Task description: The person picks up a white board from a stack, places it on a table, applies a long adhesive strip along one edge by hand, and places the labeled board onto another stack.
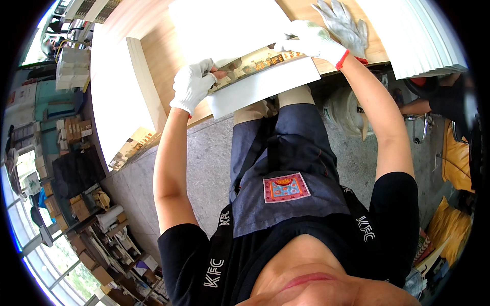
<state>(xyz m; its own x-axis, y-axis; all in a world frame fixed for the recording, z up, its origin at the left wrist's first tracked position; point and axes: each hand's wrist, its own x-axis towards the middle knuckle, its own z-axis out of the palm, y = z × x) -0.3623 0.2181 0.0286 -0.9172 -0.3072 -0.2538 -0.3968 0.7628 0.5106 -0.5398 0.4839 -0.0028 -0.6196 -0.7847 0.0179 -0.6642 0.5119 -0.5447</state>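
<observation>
On the wooden table lies a large white sheet (pixel 229 25), with a printed strip (pixel 260 61) of brown and gold pattern along its near side. A plain white flap (pixel 265 87) extends from that strip toward me, over the table's near edge. My left hand (pixel 193 84), in a white knit glove with fingertips bare, is closed on the strip's left end. At the strip's right end my right hand (pixel 312 41), gloved the same way with a red cuff, is closed with bent fingers on the edge. The thumbs' undersides are hidden.
A spare grey-white glove (pixel 347 28) rests beside my right hand. Stacks of white sheets stand at the right (pixel 408 38) and left (pixel 122 97). Under the table's right side is a translucent round tub (pixel 347 112). Another person's arm (pixel 416 107) shows at the right.
</observation>
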